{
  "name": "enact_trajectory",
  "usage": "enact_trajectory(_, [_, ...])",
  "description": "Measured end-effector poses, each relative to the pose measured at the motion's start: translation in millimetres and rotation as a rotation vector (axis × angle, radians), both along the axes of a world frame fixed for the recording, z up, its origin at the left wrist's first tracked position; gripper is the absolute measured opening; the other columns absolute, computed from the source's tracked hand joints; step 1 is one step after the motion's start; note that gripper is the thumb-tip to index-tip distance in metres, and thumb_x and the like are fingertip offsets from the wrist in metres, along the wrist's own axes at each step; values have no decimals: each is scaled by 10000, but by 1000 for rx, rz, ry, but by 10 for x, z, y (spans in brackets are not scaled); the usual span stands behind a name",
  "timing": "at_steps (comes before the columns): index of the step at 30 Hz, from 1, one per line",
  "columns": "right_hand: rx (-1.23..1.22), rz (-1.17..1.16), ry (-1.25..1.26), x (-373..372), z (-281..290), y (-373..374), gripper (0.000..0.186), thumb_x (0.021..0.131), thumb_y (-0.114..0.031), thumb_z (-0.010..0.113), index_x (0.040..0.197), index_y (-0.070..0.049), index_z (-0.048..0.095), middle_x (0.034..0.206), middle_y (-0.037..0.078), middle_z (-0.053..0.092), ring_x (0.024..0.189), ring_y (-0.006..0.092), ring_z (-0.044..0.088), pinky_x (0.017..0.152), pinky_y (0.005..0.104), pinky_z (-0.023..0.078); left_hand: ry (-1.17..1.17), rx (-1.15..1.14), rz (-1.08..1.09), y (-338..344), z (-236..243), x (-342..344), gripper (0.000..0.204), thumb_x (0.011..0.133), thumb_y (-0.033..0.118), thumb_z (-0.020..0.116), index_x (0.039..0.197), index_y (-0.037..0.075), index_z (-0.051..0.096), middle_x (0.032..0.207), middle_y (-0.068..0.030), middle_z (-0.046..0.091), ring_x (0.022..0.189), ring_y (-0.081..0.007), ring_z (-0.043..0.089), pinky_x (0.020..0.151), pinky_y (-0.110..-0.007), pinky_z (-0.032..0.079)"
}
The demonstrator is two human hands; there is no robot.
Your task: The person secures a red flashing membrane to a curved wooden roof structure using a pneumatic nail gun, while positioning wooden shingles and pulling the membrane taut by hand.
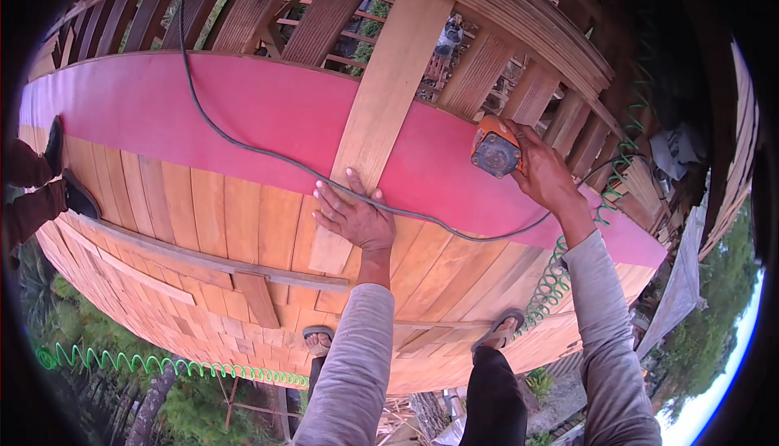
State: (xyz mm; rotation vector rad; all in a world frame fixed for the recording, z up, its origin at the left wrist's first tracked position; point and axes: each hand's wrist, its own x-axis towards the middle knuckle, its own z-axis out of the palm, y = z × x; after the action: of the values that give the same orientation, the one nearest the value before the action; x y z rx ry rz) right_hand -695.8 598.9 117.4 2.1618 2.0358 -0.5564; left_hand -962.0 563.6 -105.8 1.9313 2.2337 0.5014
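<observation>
My left hand (355, 215) lies flat with spread fingers on a pale wooden board (385, 93). The board crosses a pink-red sheet (268, 109) and reaches up to the slatted frame. A dark cable (251, 147) runs across the sheet and passes at my left fingers. Further right, my right hand (542, 168) is closed around an orange and black nail gun (497, 152), held over the sheet near its upper edge. Its nose is hidden below the body. A green coiled hose (552, 284) hangs beside my right forearm.
Wooden shingles (170, 202) cover the curved slope, with a long batten (211, 259) and a loose short piece (256, 300) on them. Open slats (316, 20) show gaps above. Another person's shoes (79, 196) stand at left. My sandalled feet rest near the lower edge, trees beyond.
</observation>
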Motion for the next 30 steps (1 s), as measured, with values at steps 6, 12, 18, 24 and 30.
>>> enact_trajectory(6, [100,-29,-41,-178,-152,-155,821,827,-12,750,1562,-125,403,1465,125,552,1216,410,632,1007,507,560,13,11,-20,-43,-56,-93,745,1088,596,229,1659,129,335,1703,-320,161,1579,-491,152,1225,-676,99])
enact_trajectory(12, [322,-92,-71,-303,-331,-366,781,812,-30,774,1527,-155,487,1461,73,583,1145,378,675,926,502,587,-100,146,-55,-38,-122,-90,742,1095,599,279,1641,102,354,1710,-317,148,1590,-512,91,1218,-713,57])
enact_trajectory(18, [530,-108,-143,-214,-740,-527,741,832,7,708,1525,-174,516,1435,72,634,1043,368,717,836,489,587,-231,256,-69,-76,-188,-72,773,1077,601,409,1594,27,393,1700,-310,204,1590,-484,143,1226,-684,77])
enact_trajectory(24, [614,-124,-144,-244,-804,-561,698,859,18,661,1517,-176,530,1416,85,653,992,382,732,837,520,580,-145,261,-231,-42,-168,-353,619,1101,463,458,1584,77,449,1698,-271,249,1571,-459,200,1195,-633,162])
enact_trajectory(30, [573,-79,-150,-131,-835,-521,681,852,-7,681,1492,-197,552,1407,96,657,1001,396,726,839,529,580,47,181,-702,412,196,-1112,464,1003,375,672,1446,241,638,1553,-219,442,1369,-402,433,1122,-560,266])
